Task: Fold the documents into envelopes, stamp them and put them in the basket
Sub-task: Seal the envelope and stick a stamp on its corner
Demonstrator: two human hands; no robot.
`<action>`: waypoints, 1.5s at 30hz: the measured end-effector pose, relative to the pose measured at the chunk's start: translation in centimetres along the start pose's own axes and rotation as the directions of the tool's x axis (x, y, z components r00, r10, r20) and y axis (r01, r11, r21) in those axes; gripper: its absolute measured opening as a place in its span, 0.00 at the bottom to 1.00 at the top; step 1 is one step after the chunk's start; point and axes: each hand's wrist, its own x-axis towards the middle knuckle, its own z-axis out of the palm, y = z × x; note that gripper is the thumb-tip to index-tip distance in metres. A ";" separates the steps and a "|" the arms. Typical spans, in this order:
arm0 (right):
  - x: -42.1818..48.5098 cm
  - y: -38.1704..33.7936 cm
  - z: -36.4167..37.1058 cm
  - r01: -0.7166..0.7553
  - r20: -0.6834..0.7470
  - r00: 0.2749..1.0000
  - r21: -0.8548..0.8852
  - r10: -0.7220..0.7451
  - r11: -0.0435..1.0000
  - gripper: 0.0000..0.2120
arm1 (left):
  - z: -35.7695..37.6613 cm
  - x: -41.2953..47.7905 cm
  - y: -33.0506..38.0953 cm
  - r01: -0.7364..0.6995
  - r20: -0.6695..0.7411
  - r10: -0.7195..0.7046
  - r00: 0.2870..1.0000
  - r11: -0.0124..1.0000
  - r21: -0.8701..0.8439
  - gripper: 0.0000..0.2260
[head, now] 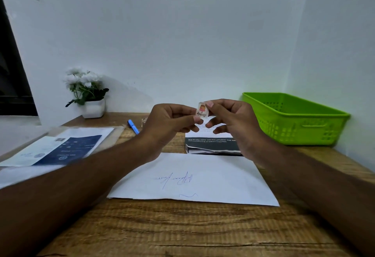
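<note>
— Where do we have the stamp?
— Pinched between both hands, raised off the table. Our left hand nips its lower edge between thumb and forefinger, with the other fingers curled under. Our right hand pinches the upper edge by the fingertips, also curled. We may be peeling it, though we cannot tell if there is a backing.
— And where does it go?
— On the envelope, which lies flat below both hands and nearer to us, handwriting up. We judge it best to hold the stamp by its edges only, lower it to a corner, and press it down from one side so it doesn't wrinkle.
— Anything in our way?
— The folded document lies right under the hands, just beyond the envelope. Whether it belongs inside this one we cannot tell. The green basket sits to the right of our right hand, apart from it. A blue pen lies just left of our left hand, a flower pot is farther left and beyond, and a stack of papers is well to the left. We think none of these blocks the way down.
</note>
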 end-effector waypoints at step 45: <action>-1.4 -0.6 1.6 -0.101 0.068 0.993 -0.005 0.101 0.995 0.03 | -1.1 0.6 1.2 -0.192 -0.198 0.179 0.964 0.980 -0.052 0.08</action>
